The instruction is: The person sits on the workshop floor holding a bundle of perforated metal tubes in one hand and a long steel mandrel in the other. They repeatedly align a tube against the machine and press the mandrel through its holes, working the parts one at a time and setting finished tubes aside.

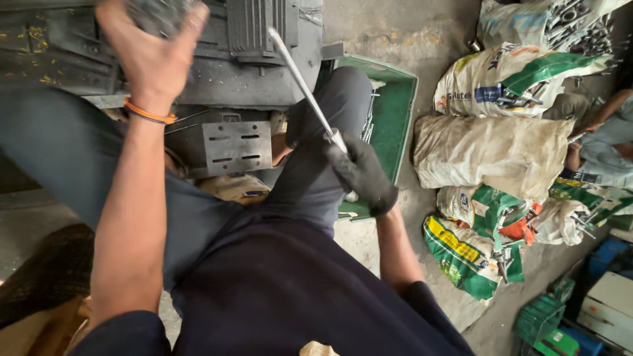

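My right hand (361, 174), in a dark glove, is shut on the lower end of a long silver metal rod (300, 79) that slants up and left toward a grey machine (250, 46). My bare left hand (150, 49), with an orange band at the wrist, is raised at the top left and grips a grey part of the machine; what its fingers enclose is partly hidden. My dark-trousered legs fill the middle, the right knee (336, 99) lifted in front of a green crate (395, 112).
The green crate holds several metal rods by my right knee. Stuffed sacks (494, 151), some with metal parts sticking out, lie on the concrete floor to the right. Another person's arm (606, 112) shows at the right edge. Green and blue crates (560, 329) stand bottom right.
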Demonstrator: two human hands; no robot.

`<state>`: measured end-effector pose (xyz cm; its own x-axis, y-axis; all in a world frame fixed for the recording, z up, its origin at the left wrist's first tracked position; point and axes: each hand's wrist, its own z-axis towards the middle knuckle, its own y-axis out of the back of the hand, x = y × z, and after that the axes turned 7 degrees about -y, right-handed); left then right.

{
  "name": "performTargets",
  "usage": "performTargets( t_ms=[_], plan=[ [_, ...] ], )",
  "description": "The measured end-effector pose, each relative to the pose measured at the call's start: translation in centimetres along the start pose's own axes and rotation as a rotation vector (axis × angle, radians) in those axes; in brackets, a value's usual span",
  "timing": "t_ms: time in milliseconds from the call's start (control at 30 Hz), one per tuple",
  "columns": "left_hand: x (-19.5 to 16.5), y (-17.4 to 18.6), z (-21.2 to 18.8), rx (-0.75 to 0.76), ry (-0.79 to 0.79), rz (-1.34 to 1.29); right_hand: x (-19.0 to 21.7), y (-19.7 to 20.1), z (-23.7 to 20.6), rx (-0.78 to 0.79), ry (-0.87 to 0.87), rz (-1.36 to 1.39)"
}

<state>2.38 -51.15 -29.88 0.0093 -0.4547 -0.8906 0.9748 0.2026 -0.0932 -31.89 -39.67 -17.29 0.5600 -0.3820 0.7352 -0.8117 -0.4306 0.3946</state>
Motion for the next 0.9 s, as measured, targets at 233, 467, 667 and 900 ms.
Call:
performTargets(
  t_ms=[233, 467, 667, 900],
  plan=[
    [1.2, -0.6, -0.4, -0.284, 0.704, -1.177, -1.8, -4.5, 0.0, 0.117, -0.075, 0.287],
    [1.7, -0.9, -0.6, -0.302, 0.743, -1.173, -0.2, -5.5, 0.1, 0.136, -0.128, 0.202],
    [1.5, -1.2, -0.6, -0.305, 0.724, -1.182, 0.2, -5.4, 0.3, 0.127, -0.077, 0.138],
    [0.8, -2.3, -0.8, -0.226, 0.746, -1.065, -0.7, -5.3, 0.9, 0.134, -0.182, 0.079]
  ],
)
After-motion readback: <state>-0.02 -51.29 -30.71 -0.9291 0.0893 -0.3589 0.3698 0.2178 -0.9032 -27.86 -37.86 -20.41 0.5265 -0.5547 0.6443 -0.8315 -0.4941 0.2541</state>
